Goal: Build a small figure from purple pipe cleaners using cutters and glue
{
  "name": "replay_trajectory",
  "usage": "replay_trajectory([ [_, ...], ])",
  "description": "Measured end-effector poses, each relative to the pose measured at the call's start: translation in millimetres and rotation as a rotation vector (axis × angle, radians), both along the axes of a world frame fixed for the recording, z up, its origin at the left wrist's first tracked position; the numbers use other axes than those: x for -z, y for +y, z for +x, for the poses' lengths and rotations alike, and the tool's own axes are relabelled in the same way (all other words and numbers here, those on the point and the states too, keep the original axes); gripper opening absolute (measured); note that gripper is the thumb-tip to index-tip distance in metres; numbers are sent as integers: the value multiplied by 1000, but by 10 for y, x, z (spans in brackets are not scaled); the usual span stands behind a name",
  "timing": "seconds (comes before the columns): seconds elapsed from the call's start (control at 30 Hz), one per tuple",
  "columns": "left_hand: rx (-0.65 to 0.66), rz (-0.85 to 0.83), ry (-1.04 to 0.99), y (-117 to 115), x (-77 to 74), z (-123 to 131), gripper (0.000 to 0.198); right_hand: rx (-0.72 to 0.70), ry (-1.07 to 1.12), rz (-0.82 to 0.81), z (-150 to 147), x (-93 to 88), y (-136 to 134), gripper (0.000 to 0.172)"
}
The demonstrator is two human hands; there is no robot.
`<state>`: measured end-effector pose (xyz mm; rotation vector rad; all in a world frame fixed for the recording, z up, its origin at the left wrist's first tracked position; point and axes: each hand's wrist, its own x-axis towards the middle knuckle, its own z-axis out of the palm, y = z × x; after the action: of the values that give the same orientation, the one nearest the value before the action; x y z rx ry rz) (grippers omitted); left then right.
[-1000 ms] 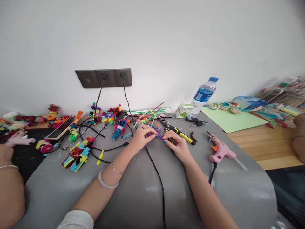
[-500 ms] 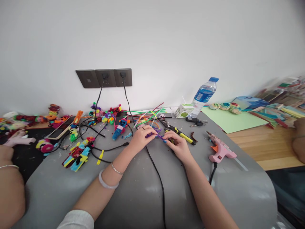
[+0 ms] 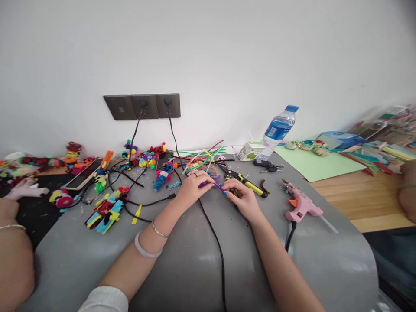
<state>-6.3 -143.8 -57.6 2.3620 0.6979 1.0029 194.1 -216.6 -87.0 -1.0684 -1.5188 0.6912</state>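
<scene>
A purple pipe cleaner (image 3: 217,186) stretches between my two hands, above the middle of the grey table. My left hand (image 3: 194,187) pinches one end, and the fingers of my right hand (image 3: 239,193) are closed on the other. Part of the purple piece loops up behind my left fingertips, where its shape is hard to make out. Just behind the hands lie several loose coloured pipe cleaners (image 3: 204,162). Pliers with yellow and black handles (image 3: 248,184) rest beyond my right hand. A blue and pink pipe-cleaner figure (image 3: 163,175) lies left of my left hand.
A pink glue gun (image 3: 303,207) stands at the right. Behind are a water bottle (image 3: 277,130), a drink carton (image 3: 251,151) and keys (image 3: 271,167). Black cables (image 3: 216,242) cross the table. More colourful figures (image 3: 108,210) lie left, near another person's arm (image 3: 14,260).
</scene>
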Motion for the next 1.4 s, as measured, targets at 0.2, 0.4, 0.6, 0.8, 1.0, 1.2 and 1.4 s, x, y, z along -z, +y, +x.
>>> replay_trajectory([
  [0.2,-6,8,5,7,13,-1,12,1,-7,-2,8,12,1,6],
  [0.4,-2,0,6,11,19,-2,14,13,5,-11,-1,1,-1,11],
  [0.6,-1,-2,12,4,7,-2,13,18,-6,-24,-5,-16,-6,13],
  [0.8,-3,-1,13,1,5,-2,10,10,-4,-21,4,5,0,11],
  [1.0,2,-4,9,4,5,-1,9,13,-5,-24,2,1,0,13],
  [1.2,-7,0,24,4,7,-4,13,16,6,-28,-5,-16,-5,14],
  [1.4,-5,-2,19,2,4,-2,14,20,-4,-29,-4,-21,-8,15],
])
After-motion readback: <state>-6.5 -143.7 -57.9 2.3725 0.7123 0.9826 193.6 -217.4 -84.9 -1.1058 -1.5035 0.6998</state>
